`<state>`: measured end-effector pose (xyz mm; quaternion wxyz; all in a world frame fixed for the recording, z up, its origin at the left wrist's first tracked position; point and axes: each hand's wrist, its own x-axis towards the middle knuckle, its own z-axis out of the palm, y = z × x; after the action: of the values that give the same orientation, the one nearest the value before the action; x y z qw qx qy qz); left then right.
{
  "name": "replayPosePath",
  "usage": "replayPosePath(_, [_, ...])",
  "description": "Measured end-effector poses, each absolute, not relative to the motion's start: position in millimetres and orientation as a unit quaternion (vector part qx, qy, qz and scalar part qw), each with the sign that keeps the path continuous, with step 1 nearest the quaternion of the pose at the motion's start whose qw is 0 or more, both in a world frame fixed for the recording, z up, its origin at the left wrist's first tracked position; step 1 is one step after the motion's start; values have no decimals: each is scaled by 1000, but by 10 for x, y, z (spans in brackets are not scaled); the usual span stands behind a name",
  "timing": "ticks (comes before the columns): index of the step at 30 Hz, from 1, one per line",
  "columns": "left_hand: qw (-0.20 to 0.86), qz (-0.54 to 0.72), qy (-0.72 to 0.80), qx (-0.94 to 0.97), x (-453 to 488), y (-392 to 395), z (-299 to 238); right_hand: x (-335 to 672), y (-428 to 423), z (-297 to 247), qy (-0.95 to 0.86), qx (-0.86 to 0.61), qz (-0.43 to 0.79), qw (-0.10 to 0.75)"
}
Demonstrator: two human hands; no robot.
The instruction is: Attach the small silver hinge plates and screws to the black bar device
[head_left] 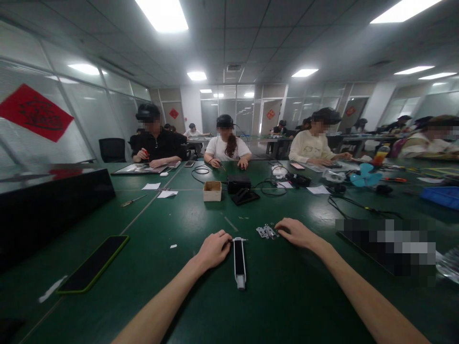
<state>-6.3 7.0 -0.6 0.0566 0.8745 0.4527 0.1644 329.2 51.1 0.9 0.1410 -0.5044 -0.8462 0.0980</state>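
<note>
A long, narrow piece with a white frame and a black middle (239,260) lies on the green table in front of me. A thin rod crosses its far end. My left hand (215,249) rests at that far end on the left side, its fingers curled together at the end of the rod. What lies between the fingertips is partly hidden. To the right, my right hand (298,233) reaches over the table with its fingers bent and a little apart. Its fingertips are at the edge of a small pile of silvery metal parts (267,232).
A phone with a green edge (93,263) lies at left, near a screwdriver (133,200). Farther off are a small box (212,191), a black device (239,185), cables and a blue fan (366,176). Several people sit across the table (201,306). A blue tray (441,197) stands far right.
</note>
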Motion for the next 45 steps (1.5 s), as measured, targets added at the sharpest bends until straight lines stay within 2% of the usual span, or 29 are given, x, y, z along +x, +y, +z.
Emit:
replayPosePath(18, [57, 162, 455, 874, -59, 75, -12, 3229, 427, 116, -839, -514, 137, 113])
replayPosePath(34, [64, 168, 453, 873, -61, 74, -11, 3261, 489, 46, -836, -540, 54, 87])
replayPosePath(45, [47, 171, 449, 876, -61, 79, -32, 3032, 418, 101, -830, -551, -81, 30])
